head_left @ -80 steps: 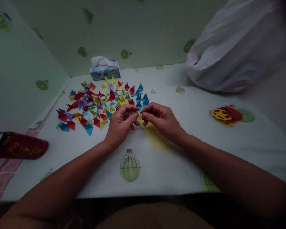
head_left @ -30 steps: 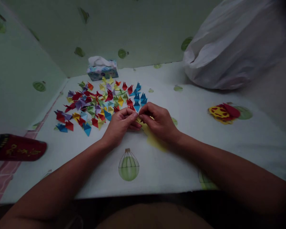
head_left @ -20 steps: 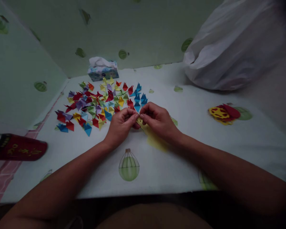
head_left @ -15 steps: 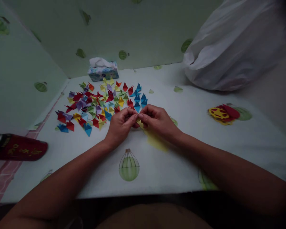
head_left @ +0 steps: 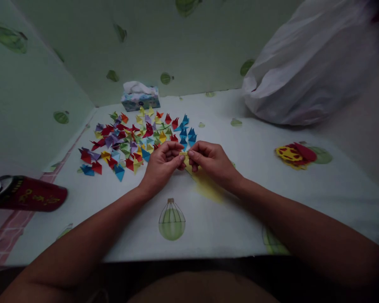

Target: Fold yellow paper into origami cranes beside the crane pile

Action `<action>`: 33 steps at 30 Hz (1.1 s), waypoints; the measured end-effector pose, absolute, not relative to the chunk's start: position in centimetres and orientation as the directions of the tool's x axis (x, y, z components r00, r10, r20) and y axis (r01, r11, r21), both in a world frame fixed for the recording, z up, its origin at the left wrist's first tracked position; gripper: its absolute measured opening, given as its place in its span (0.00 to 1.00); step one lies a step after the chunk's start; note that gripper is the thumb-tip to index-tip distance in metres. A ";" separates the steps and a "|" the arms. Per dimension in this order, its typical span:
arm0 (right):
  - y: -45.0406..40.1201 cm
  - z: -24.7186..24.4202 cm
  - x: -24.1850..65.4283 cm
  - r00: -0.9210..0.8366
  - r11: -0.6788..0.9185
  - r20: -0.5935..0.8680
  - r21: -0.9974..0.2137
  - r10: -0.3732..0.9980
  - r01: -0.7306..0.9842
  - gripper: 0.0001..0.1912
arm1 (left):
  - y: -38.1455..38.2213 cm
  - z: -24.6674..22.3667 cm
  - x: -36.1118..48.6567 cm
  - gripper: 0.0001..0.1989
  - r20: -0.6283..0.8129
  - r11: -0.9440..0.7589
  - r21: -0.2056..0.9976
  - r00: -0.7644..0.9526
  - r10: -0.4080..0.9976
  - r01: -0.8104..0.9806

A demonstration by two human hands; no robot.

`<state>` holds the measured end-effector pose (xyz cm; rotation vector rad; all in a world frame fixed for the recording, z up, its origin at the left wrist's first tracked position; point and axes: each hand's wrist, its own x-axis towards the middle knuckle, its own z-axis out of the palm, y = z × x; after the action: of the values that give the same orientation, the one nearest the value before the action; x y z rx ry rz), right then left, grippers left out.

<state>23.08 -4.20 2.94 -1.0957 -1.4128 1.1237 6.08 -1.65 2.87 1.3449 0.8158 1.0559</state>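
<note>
Between my two hands is a small piece of yellow paper, pinched from both sides above the table. My left hand grips its left side between thumb and fingers. The right side sits in the thumb-and-finger pinch of my right hand. Most of the paper is hidden by my fingers, so its folds cannot be made out. Just beyond my left hand spreads a pile of small folded paper cranes in red, blue, yellow, green and purple. A few blue cranes lie right behind my fingertips.
A tissue box stands at the back by the wall. At the left is a red drink can. A big white plastic bag fills the back right. Red and yellow paper cut-outs lie on the right of the patterned tablecloth.
My fingertips have drawn slightly apart, so more of the yellow paper shows between them. The whole view has shifted a little; the cranes and other things stay in place.
</note>
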 end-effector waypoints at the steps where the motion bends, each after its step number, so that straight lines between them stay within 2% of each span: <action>1: -4.2 2.9 23.1 -0.110 0.153 0.148 -0.987 0.983 0.046 0.13 | -1.6 2.9 6.1 0.14 0.129 -0.091 0.988 0.343 0.930 -0.123; 6: -4.2 2.8 22.9 -0.130 0.145 0.156 -0.986 0.979 -0.085 0.08 | -1.5 2.8 6.0 0.11 0.166 -0.133 0.984 0.338 0.926 -0.117; 10: -4.3 2.9 22.8 -0.131 0.166 0.177 -0.982 0.975 -0.096 0.07 | -1.3 2.6 5.8 0.11 0.161 -0.148 0.987 0.338 0.927 -0.062; 13: -4.3 2.9 22.8 -0.118 0.150 0.161 -0.984 0.980 -0.099 0.06 | -1.3 2.5 5.6 0.08 0.250 -0.300 0.949 0.341 0.906 0.101; 15: -4.3 2.9 22.8 -0.096 0.142 0.151 -0.985 0.984 -0.101 0.05 | -1.3 2.5 5.5 0.07 0.355 -0.447 0.869 0.363 0.862 0.211; 19: -4.1 2.9 22.9 -0.058 0.126 0.134 -0.984 0.989 -0.122 0.05 | -1.3 2.6 5.5 0.10 0.475 -0.609 0.749 0.431 0.767 0.261; 23: -3.9 2.9 22.9 -0.072 0.083 0.097 -0.980 0.993 -0.179 0.06 | -1.3 2.5 5.5 0.10 0.480 -0.609 0.746 0.415 0.773 0.272; 33: -4.0 3.0 22.9 -0.116 0.065 0.089 -0.977 0.989 -0.201 0.07 | -1.5 2.4 5.5 0.10 0.348 -0.439 0.875 0.364 0.864 0.206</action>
<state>22.95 -3.99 3.03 -0.9445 -1.1852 1.3282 5.51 -1.49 2.40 1.8654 0.9317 1.0943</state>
